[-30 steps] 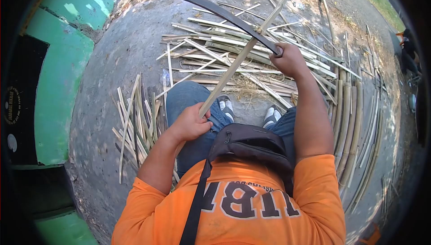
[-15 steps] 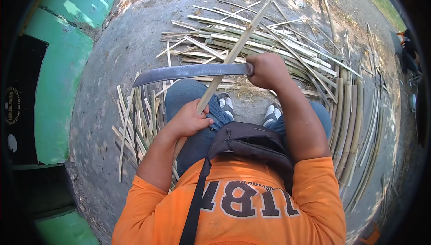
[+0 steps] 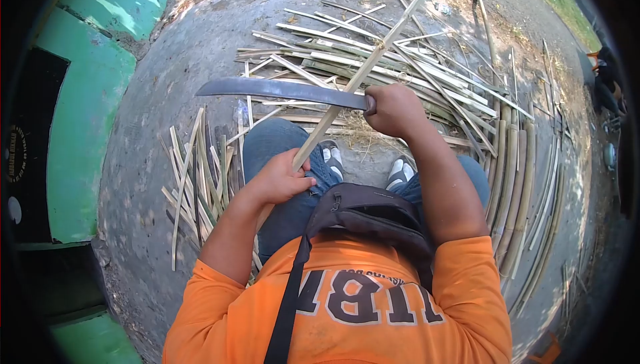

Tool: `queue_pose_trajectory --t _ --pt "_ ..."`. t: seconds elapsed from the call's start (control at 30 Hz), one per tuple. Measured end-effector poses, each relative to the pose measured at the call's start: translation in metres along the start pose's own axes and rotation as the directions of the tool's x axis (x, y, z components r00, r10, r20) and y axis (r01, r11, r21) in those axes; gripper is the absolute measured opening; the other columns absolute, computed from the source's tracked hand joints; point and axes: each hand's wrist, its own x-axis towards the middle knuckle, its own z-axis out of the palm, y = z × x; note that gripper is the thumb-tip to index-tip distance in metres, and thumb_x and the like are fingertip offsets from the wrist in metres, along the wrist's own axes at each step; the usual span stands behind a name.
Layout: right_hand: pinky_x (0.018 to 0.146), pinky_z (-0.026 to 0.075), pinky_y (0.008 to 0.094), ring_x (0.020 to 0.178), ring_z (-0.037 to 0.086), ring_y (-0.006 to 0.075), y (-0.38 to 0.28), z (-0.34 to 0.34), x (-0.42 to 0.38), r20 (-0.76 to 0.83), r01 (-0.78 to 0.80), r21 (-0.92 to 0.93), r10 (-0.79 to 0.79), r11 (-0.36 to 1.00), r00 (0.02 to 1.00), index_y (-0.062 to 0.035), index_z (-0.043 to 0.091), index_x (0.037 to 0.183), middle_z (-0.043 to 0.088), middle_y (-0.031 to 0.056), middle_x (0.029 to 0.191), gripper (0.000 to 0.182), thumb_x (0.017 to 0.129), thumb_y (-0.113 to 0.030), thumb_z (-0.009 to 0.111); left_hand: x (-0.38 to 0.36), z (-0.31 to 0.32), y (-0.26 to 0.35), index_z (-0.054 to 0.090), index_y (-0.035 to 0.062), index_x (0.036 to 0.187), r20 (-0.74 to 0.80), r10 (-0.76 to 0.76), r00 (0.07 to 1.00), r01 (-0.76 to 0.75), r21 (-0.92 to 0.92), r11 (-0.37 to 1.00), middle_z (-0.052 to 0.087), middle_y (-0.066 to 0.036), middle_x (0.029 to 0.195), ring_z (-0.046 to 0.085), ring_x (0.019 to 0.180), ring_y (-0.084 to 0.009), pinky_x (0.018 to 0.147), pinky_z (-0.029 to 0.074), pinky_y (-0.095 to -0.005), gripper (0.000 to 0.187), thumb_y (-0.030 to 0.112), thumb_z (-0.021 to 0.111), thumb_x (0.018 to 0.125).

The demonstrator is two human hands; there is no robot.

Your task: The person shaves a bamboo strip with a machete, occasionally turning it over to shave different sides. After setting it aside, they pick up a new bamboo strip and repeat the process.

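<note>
My left hand (image 3: 285, 179) is wrapped round the lower part of a long pale bamboo strip (image 3: 365, 67), which slants up and away to the right over my knee. My right hand (image 3: 395, 111) grips the handle of a machete (image 3: 280, 89). Its long grey blade points left and crosses the strip just beside my right fist, with the curved tip at the far left. The palm sides of both hands are partly hidden.
Split bamboo strips (image 3: 313, 64) lie piled on the ground ahead, with more strips (image 3: 200, 177) at the left. Bamboo poles (image 3: 512, 184) lie at the right. A green wall (image 3: 80, 144) stands left. Someone in dark clothes (image 3: 605, 84) is at the far right edge.
The machete blade has tilted, its tip rising and its handle end dropping slightly. The far end of the bamboo strip has come down into view. My left hand has barely moved.
</note>
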Motion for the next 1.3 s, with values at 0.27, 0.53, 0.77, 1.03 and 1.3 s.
queue_pose_trajectory --t 0.27,0.53,0.77,1.03,1.3 --pt "0.081 0.057 0.0518 0.087 0.070 0.0430 0.036 -0.012 0.016 -0.170 -0.298 0.137 0.319 0.945 0.933 -0.0082 0.075 0.094 0.073 0.0225 0.089 0.023 0.086 -0.025 0.062 -0.002 -0.001 -0.004 0.058 0.0064 0.101 0.018 -0.014 1.000 0.015 -0.051 0.999 0.054 0.004 0.074 0.050 0.068 -0.0065 0.062 0.043 -0.0261 0.033 0.011 0.084 0.081" --pt "0.087 0.055 0.0541 0.091 0.069 0.0446 0.047 -0.004 0.015 -0.078 -0.349 0.175 0.367 0.921 0.927 -0.0028 0.074 0.094 0.072 0.0261 0.094 0.032 0.094 -0.027 0.053 0.006 0.003 -0.006 0.059 0.0048 0.101 -0.008 -0.013 1.000 0.013 0.007 1.000 0.057 0.001 0.075 0.052 0.068 -0.0095 0.063 0.046 -0.0290 0.035 0.014 0.086 0.081" --pt "0.080 0.057 0.0533 0.087 0.071 0.0404 0.004 -0.005 0.004 0.072 -0.034 0.013 0.033 0.999 0.997 -0.0119 0.075 0.095 0.073 0.0186 0.087 0.021 0.087 -0.025 0.061 0.000 -0.003 -0.003 0.058 0.0064 0.101 0.011 -0.012 1.000 0.013 -0.028 1.000 0.054 0.003 0.075 0.049 0.068 -0.0070 0.062 0.043 -0.0264 0.037 0.013 0.087 0.079" --pt "0.080 0.057 0.0523 0.088 0.070 0.0418 0.062 -0.010 0.022 -0.232 -0.232 0.098 0.249 0.968 0.940 -0.0124 0.075 0.094 0.073 0.0192 0.088 0.019 0.086 -0.026 0.065 -0.004 -0.006 -0.004 0.053 0.0094 0.101 0.099 -0.013 0.995 0.028 -0.156 0.987 0.047 0.009 0.070 0.044 0.064 -0.0021 0.059 0.039 -0.0219 0.036 0.002 0.082 0.079" --pt "0.080 0.057 0.0525 0.088 0.070 0.0425 0.047 -0.012 0.013 -0.214 -0.260 0.189 0.298 0.947 0.930 -0.0100 0.075 0.095 0.073 0.0199 0.088 0.025 0.089 -0.031 0.065 0.001 -0.004 -0.002 0.054 0.0089 0.100 0.066 -0.012 0.998 0.019 -0.113 0.993 0.048 0.008 0.070 0.045 0.064 -0.0022 0.058 0.038 -0.0216 0.036 0.004 0.083 0.080"
